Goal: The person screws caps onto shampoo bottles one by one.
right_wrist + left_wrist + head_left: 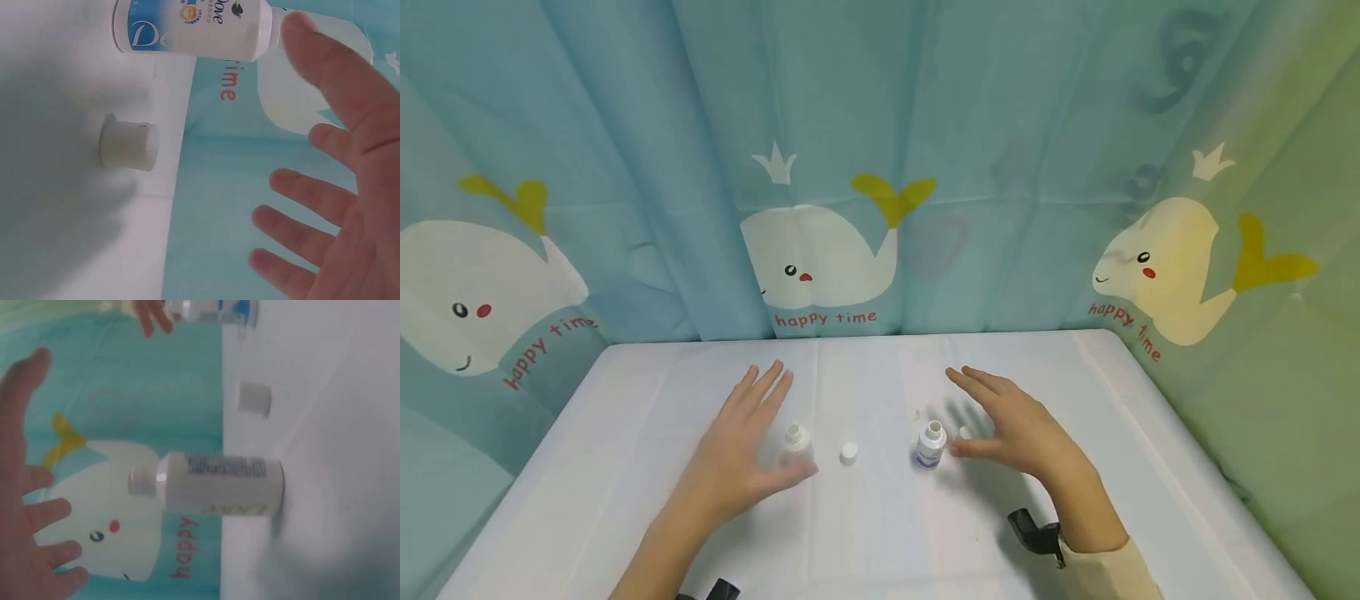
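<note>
Two small white bottles stand upright and uncapped on the white table. My left hand (737, 458) hovers with spread fingers beside the left bottle (795, 439), partly covering it in the head view; its side label shows in the left wrist view. To that bottle's right lies a white cap (848, 453). The right bottle (931, 445) carries a blue and white label reading "Dove" in the right wrist view. Over the table to its right is my right hand (1011, 425), fingers extended and holding nothing. A second white cap (129, 145) sits below that hand, mostly hidden in the head view.
The table (880, 542) has a white cover. Behind it hangs a blue-green curtain (1000, 275) printed with whales and "happy time", wrapping round both sides. Dark straps with small black mounts (1033, 532) are on both wrists.
</note>
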Available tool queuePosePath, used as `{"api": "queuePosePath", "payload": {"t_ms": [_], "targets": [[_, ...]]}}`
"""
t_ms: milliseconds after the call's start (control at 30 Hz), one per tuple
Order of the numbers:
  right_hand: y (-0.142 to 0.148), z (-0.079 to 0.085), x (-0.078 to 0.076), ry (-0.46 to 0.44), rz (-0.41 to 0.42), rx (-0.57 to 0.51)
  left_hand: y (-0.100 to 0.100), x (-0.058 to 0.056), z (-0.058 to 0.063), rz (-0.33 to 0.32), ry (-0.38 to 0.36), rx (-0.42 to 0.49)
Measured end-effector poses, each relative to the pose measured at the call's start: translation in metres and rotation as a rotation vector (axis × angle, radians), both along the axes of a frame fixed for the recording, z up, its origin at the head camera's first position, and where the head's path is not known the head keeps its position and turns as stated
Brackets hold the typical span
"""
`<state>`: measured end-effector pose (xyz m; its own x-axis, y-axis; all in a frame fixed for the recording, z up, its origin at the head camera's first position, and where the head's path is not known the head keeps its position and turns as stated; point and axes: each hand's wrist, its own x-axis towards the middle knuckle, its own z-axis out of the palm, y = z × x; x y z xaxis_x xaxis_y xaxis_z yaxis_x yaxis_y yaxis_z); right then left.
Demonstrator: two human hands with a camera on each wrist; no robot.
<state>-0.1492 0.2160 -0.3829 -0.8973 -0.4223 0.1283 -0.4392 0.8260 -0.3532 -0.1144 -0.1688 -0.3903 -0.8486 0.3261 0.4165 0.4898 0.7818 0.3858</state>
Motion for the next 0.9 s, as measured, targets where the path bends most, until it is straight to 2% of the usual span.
{"api": "queuePosePath", "payload": {"t_ms": [233, 433, 900], "targets": [[0.004, -0.003, 0.0, -0.007, -0.007, 0.003, 0.019, 0.004, 0.002, -0.066, -0.017, 0.055], [0.003, -0.006, -0.002, -0.037, 0.01, -0.009, 0.034, 0.005, -0.002, -0.119, -0.006, 0.048], [-0.005, -0.016, -0.001, -0.086, 0.02, -0.006, 0.062, 0.005, -0.009, -0.211, -0.06, 0.043]]}}
